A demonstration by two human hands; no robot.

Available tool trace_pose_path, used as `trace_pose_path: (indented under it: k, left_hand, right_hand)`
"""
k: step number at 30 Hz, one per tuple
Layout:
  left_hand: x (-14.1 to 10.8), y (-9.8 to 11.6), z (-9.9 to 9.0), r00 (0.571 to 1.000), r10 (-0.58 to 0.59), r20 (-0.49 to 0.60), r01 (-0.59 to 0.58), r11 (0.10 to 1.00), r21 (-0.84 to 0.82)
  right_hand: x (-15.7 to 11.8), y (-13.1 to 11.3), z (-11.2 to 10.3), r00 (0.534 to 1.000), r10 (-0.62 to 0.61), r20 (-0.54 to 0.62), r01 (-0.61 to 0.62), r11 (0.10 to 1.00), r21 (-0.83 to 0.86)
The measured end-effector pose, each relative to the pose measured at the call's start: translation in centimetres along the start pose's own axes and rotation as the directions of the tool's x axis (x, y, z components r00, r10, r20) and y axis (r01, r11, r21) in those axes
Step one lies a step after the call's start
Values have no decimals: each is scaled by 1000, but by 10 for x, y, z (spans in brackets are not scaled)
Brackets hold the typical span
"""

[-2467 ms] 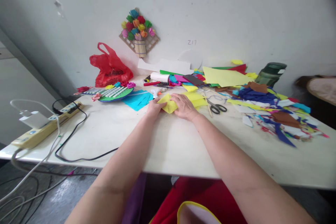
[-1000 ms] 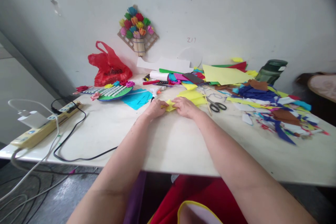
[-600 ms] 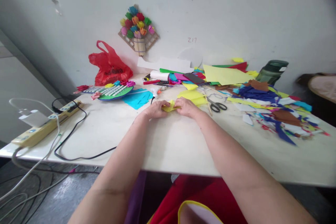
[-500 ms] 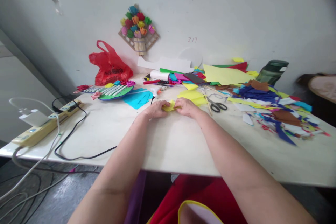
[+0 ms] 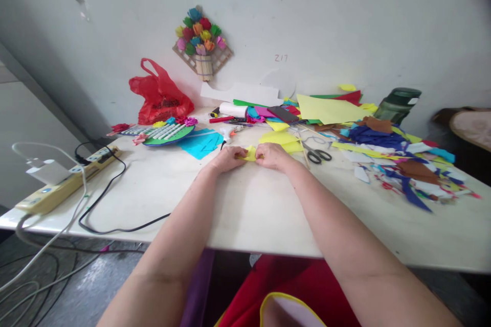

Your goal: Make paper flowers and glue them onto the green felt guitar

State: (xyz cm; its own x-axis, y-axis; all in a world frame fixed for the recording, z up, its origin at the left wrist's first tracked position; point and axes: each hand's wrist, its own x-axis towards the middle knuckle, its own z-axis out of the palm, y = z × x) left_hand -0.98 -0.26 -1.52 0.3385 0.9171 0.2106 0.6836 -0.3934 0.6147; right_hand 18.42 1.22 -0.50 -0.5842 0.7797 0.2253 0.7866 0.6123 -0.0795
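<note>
- Head view, grip: your left hand [image 5: 229, 159] is closed on the left end of a small yellow piece [image 5: 250, 153]; your right hand [image 5: 274, 157] pinches its right end. Fingertips partly hidden.
- Yellow piece: between your hands, low over the middle of the white table [image 5: 249, 214]. Whether it touches the tabletop, cannot tell.
- Just beyond your right hand: flat yellow sheets [image 5: 281, 138]. To their right, scissors [image 5: 319, 157] with dark handles, and a thin stick [image 5: 304, 153] just beside.
- Beyond your left hand: a white glue gun [image 5: 226, 135], with blue paper [image 5: 200, 145] to its left.
- Farther left: a green disc [image 5: 176, 137] bearing pale rolls and bright flowers; behind it, a red bag [image 5: 164, 102].
- Near left: a power strip [image 5: 44, 201] with a white charger [image 5: 48, 172] plugged in; a black cable [image 5: 102, 196] runs across the table.
- Far middle: a white roll [image 5: 233, 110] among coloured papers; to the right, a pale yellow sheet [image 5: 330, 110].
- Right side: a heap of mixed scraps [image 5: 416, 171], a green bottle [image 5: 395, 107] behind.
- Wall: a lattice [image 5: 221, 61] carrying multicoloured flowers.
</note>
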Motion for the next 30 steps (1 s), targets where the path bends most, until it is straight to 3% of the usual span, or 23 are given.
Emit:
trace_pose_path:
  k: [9, 20, 30]
  left_hand:
    - [3, -2, 2, 1000, 13, -6, -13, 1000, -5]
    - [2, -2, -1, 999, -13, -30, 13, 1000, 0]
    - [5, 0, 0, 998, -18, -63, 20, 999, 41]
  right_hand:
    - [0, -5, -4, 992, 98, 78, -94, 994, -51]
    - [5, 1, 5, 982, 184, 51, -187, 979, 77]
    - [6, 4, 9, 982, 187, 29, -189, 972, 137]
